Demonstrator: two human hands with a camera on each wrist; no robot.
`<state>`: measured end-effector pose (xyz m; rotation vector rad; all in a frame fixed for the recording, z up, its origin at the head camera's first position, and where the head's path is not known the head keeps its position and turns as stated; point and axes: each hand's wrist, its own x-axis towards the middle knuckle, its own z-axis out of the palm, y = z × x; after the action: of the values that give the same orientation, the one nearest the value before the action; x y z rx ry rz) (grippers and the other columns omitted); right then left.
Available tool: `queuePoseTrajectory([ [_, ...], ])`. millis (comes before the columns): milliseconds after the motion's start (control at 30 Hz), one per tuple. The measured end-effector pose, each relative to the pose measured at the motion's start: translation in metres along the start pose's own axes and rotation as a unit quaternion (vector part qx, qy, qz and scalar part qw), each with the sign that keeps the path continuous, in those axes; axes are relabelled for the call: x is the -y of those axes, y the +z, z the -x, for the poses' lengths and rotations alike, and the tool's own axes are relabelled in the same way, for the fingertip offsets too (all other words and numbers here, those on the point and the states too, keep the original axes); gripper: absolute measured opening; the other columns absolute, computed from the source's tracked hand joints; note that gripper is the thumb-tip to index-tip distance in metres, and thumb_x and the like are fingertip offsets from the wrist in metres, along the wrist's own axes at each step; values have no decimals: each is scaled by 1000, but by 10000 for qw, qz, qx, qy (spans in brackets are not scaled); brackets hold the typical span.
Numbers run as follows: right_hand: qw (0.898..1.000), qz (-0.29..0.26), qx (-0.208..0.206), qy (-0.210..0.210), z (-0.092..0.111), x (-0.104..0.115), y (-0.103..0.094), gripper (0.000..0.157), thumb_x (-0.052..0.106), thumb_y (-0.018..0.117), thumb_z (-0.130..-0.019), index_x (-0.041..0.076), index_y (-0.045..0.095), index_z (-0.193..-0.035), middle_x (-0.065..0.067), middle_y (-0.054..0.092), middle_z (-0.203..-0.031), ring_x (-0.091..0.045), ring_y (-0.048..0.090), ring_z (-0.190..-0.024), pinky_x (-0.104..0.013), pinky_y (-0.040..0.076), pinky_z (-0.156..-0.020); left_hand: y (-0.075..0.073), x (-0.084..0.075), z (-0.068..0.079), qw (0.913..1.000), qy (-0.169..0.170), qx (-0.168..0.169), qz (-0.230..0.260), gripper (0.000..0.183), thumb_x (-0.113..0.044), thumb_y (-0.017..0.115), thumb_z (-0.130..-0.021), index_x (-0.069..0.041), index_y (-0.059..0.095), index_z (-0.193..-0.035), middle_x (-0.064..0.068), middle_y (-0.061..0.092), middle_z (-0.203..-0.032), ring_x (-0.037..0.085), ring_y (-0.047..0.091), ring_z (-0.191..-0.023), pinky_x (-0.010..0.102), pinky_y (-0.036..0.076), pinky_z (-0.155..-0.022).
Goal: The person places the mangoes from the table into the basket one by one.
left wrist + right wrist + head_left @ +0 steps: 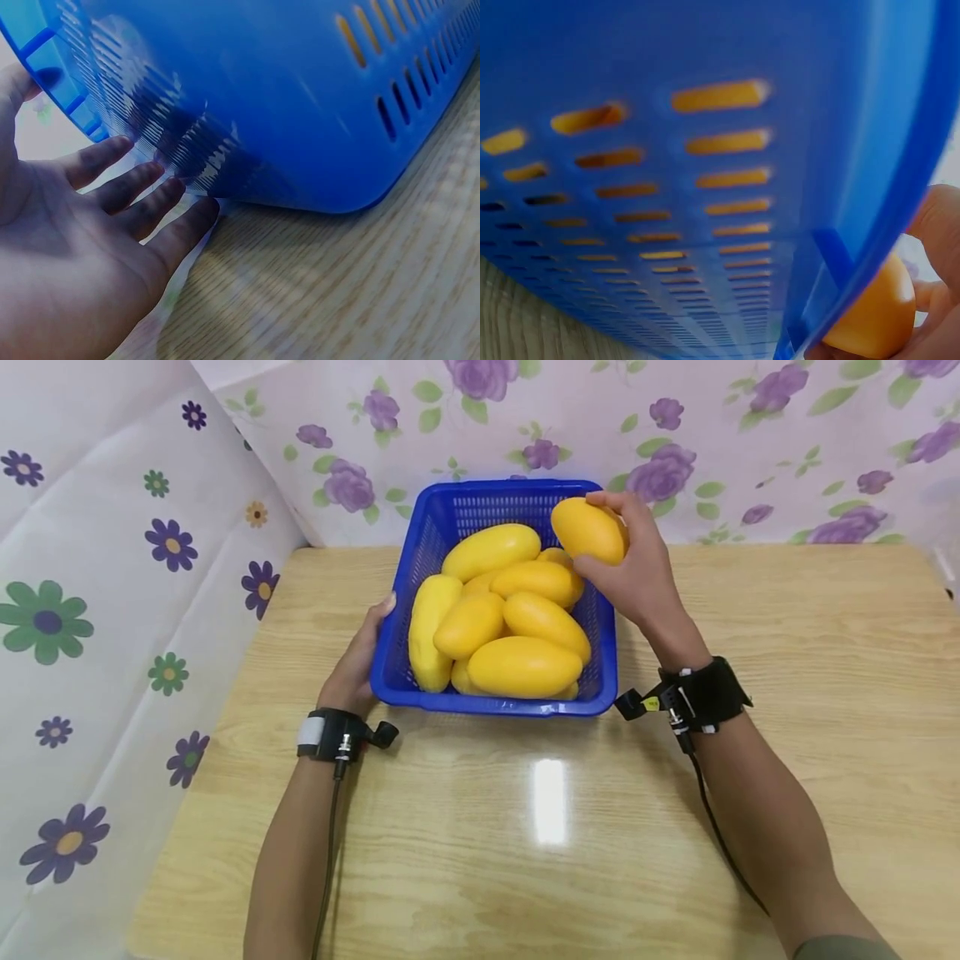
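Observation:
My right hand (pixel 633 556) holds a mango (pixel 588 529) over the back right corner of a blue plastic basket (pixel 495 706). Thumb and fingers grip it at its two ends. In the right wrist view that mango (pixel 877 315) shows partly behind the basket rim. Several yellow-orange mangoes (pixel 525 667) lie heaped in the basket, with a long, paler yellow one (pixel 431 631) along the left wall. My left hand (pixel 360 660) rests against the basket's left side. In the left wrist view its straight, spread fingers (pixel 180 232) touch the slotted wall, the thumb at the rim.
The basket stands on a light wood-grain table (pixel 450 860). Behind it rises a wall covering with purple flowers (pixel 348 485), and a white flowered sheet (pixel 112 610) runs along the left. Both wrists wear black camera straps (pixel 705 693) with cables along the forearms.

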<state>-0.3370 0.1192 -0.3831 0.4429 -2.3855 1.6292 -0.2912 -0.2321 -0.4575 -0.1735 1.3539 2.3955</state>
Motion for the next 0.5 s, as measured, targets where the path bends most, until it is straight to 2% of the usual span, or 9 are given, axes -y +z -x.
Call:
queuePoseTrajectory([
  [200, 9975, 590, 250, -298, 4, -2, 7, 60, 10, 67, -84, 11, 49, -142, -10, 45, -138, -20, 43, -108, -35, 38, -80, -1, 2, -1, 9999, 39, 95, -56, 68, -51, 64, -90, -15, 47, -145, 4, 61, -113, 16, 62, -93, 32, 53, -79],
  [500, 9950, 819, 438, -381, 4, 1, 8, 60, 11, 65, -86, 9, 47, -143, -13, 44, -139, -22, 42, -110, -38, 38, -82, -2, 2, 0, 10000, 21, 38, -52, 69, -52, 65, -89, -16, 47, -146, 5, 60, -115, 17, 62, -94, 32, 54, -79],
])
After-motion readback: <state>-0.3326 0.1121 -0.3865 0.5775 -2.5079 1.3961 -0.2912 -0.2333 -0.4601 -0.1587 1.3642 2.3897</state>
